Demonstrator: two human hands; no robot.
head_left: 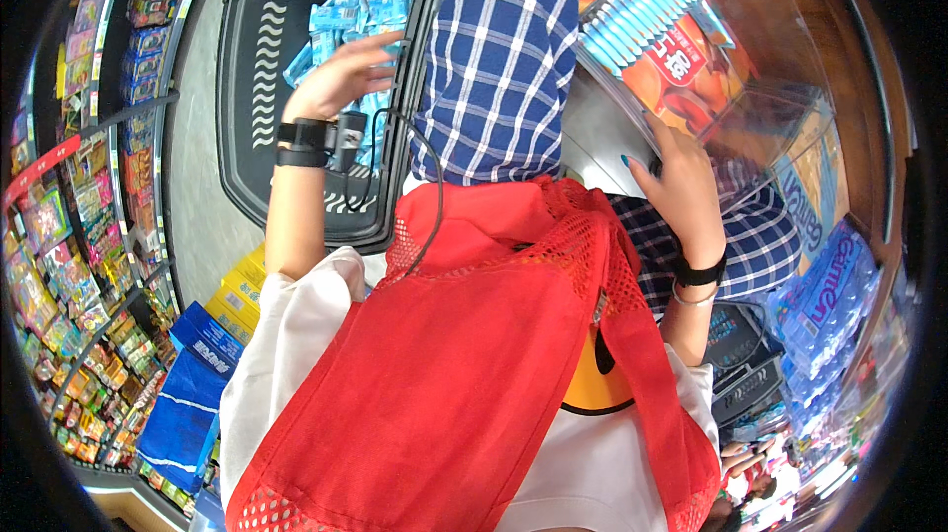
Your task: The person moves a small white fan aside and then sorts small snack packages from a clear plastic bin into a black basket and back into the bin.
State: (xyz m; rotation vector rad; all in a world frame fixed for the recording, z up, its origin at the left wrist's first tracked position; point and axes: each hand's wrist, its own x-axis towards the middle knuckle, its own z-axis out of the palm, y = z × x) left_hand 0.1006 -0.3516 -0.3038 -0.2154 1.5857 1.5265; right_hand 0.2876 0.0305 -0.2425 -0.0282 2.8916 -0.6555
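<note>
My left hand (342, 77) is over a dark grey plastic basket (255, 36), its fingers apart above light blue wrapped packets (337, 17) heaped inside. Nothing shows in its grasp. My right hand (678, 177) is at the near edge of a clear plastic bin (789, 21), thumb apart from the fingers; its fingertips touch or lie close to the edge, and whether they grip it cannot be told. Inside the bin a row of light blue packets (637, 10) stands on edge, beside a printed orange panel (685, 69) with fruit pictures.
Shelves of colourful snack packets (81, 236) line the left side. Yellow cartons (238, 295) and a blue bag (181, 421) stand at lower left. Blue plastic-wrapped packs (826, 302) and another dark basket (740, 354) are at right. People (752, 473) show small at lower right.
</note>
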